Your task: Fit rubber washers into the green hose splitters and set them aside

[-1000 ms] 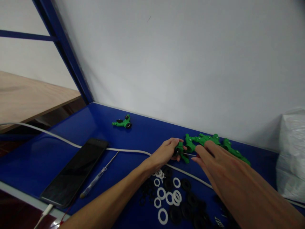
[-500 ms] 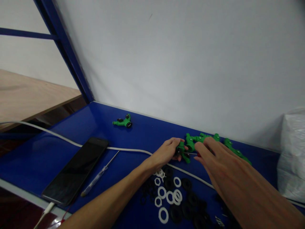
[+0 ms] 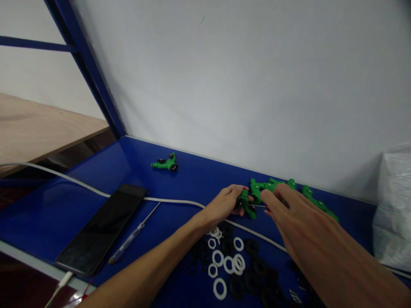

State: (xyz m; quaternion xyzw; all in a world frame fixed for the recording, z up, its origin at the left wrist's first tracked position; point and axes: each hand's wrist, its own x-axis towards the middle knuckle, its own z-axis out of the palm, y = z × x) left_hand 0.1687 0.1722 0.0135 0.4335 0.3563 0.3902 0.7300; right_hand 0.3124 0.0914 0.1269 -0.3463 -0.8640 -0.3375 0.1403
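Observation:
My left hand is closed around a green plastic hose fitting on the blue tabletop. My right hand reaches in from the right with fingers pinched on a thin tool with a red handle, its tip at the fitting. Behind my hands a row of green fittings lies along the wall. White rings and black rings are scattered just in front of my arms.
Another green fitting lies apart at the back left. A black phone and a clear-handled screwdriver lie at the left, crossed by a white cable. A white plastic bag stands at the right. A blue frame post rises left.
My right hand has crept slightly left toward the fitting held by my left hand. The left hand has stayed in place.

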